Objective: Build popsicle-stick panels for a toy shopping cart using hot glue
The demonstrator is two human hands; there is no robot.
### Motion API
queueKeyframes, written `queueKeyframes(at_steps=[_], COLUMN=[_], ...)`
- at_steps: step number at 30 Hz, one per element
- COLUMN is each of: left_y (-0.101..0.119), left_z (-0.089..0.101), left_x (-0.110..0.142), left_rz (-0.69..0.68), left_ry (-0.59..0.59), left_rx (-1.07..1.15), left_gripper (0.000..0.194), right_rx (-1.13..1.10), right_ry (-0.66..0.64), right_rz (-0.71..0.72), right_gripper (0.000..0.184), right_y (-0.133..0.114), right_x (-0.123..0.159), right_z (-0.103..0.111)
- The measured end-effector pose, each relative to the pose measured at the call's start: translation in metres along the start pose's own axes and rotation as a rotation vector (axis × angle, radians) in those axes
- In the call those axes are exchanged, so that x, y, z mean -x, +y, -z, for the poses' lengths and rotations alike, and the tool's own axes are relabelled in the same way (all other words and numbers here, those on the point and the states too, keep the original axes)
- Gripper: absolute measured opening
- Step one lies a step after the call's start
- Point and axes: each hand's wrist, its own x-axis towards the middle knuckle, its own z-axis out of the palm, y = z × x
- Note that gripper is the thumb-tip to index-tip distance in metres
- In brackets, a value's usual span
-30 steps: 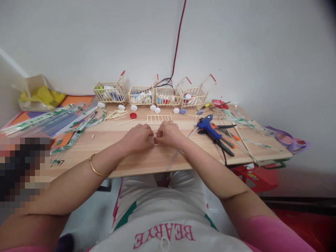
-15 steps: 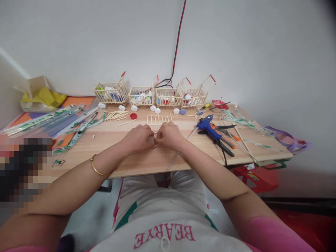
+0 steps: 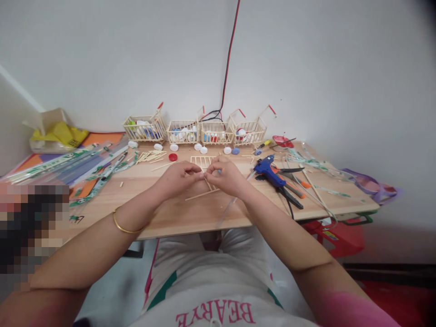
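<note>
My left hand (image 3: pixel 179 177) and my right hand (image 3: pixel 226 175) meet above the middle of the table. Their fingertips are pinched close together; whatever sits between them is too small or hidden to name. Below my right hand lies a partly covered frame of thin wooden sticks (image 3: pixel 200 195), its long stick running out toward the lower left. Just behind my fingers a ladder-like stick frame (image 3: pixel 200 160) rests flat on the wood, its right part covered by my right hand.
Along the wall stand several small stick-built carts (image 3: pixel 145 129) holding coloured caps. A blue glue gun (image 3: pixel 269 170) and pliers (image 3: pixel 293 187) lie right. Loose sticks (image 3: pixel 151 156), a red cap (image 3: pixel 173 157) and plastic-wrapped strips (image 3: pixel 85 163) are left. The table edge (image 3: pixel 190 232) is near my lap.
My hands have shifted slightly, the fingers lifting and opening a little. A stick frame and its long stick now show below my right hand. The view has tilted a little.
</note>
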Motion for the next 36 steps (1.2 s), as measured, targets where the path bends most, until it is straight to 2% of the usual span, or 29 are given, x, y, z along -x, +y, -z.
queueKeyframes(at_steps=[3, 5, 8, 10, 12, 15, 16, 18, 21, 26, 29, 31, 33, 36], left_y=[0.012, 0.020, 0.031, 0.035, 0.035, 0.030, 0.028, 0.024, 0.020, 0.011, 0.007, 0.006, 0.007, 0.011], left_z=[-0.004, -0.007, -0.008, -0.006, -0.005, -0.008, -0.010, -0.015, -0.021, -0.023, -0.022, -0.021, -0.021, -0.023], left_x=[0.001, 0.002, 0.003, 0.002, 0.000, -0.004, -0.005, -0.007, -0.007, -0.005, -0.004, -0.003, -0.002, 0.000], left_rz=[0.085, 0.184, 0.263, 0.255, 0.264, 0.336, 0.351, 0.344, 0.297, 0.226, 0.185, 0.139, 0.082, 0.005], left_ry=[-0.021, -0.013, 0.011, 0.057, 0.127, 0.205, 0.215, 0.214, 0.175, 0.143, 0.175, 0.217, 0.247, 0.272], left_rx=[0.456, 0.688, 0.834, 0.879, 0.938, 1.035, 1.054, 1.066, 1.046, 0.989, 0.898, 0.813, 0.732, 0.604], left_gripper=[0.027, 0.026, 0.026, 0.025, 0.022, 0.017, 0.017, 0.020, 0.027, 0.031, 0.031, 0.030, 0.028, 0.023], right_rx=[0.075, 0.107, 0.123, 0.210, 0.390, 0.755, 0.838, 0.913, 0.923, 0.941, 0.913, 0.808, 0.570, 0.044], right_ry=[0.071, 0.072, 0.008, 0.006, 0.045, 0.078, 0.067, -0.005, -0.082, -0.096, -0.054, 0.072, 0.231, 0.392], right_rz=[0.114, 0.159, 0.190, 0.156, 0.045, -0.318, -0.429, -0.560, -0.596, -0.562, -0.520, -0.492, -0.487, -0.474], right_gripper=[0.012, 0.012, 0.012, 0.018, 0.030, 0.051, 0.058, 0.062, 0.055, 0.047, 0.036, 0.031, 0.031, 0.032], right_y=[-0.015, -0.024, -0.024, -0.011, 0.010, 0.046, 0.056, 0.071, 0.083, 0.091, 0.092, 0.089, 0.082, 0.064], right_x=[0.005, 0.008, 0.017, 0.025, 0.035, 0.049, 0.053, 0.058, 0.060, 0.057, 0.057, 0.058, 0.057, 0.056], right_z=[0.009, 0.018, 0.038, 0.055, 0.073, 0.099, 0.106, 0.113, 0.112, 0.102, 0.108, 0.117, 0.125, 0.125])
